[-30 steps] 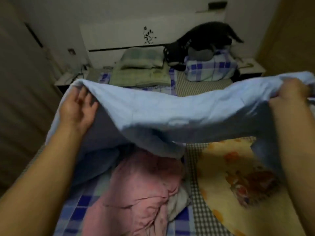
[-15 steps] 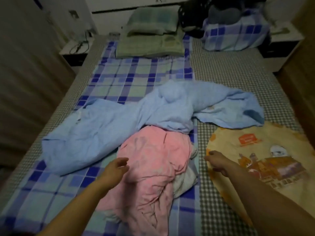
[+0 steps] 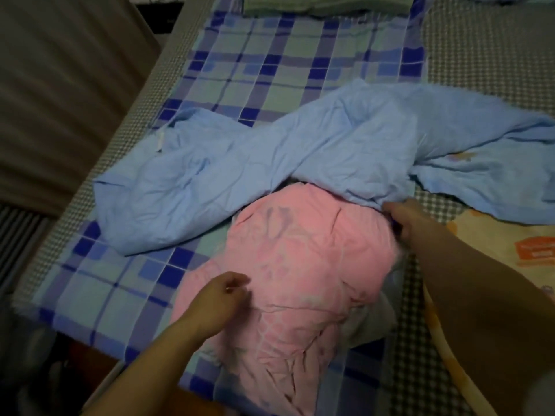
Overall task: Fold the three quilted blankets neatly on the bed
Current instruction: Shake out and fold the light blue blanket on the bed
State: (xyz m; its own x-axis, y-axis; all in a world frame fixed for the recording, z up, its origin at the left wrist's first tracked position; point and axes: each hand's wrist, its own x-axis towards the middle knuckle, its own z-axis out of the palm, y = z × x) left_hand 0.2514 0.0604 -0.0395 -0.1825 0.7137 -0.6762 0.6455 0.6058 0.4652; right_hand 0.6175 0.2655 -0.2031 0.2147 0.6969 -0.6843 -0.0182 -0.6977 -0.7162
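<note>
A crumpled pink blanket lies in a heap at the near middle of the bed. A light blue blanket sprawls unfolded across the bed behind it, its edge lapping over the pink one. A yellow printed blanket lies at the right, partly under my right arm. My left hand rests on the pink blanket's left side with fingers curled, pinching the fabric. My right hand grips the pink blanket's far right edge, where it meets the blue one.
The bed carries a blue-green plaid sheet on the left and a grey checked cover on the right. A green pillow lies at the head. A curtain or wall runs along the bed's left side.
One second ago both hands held the blue blanket up in the air. It dropped onto the bed, and both hands have moved down onto the pink blanket. The view has tilted downward.
</note>
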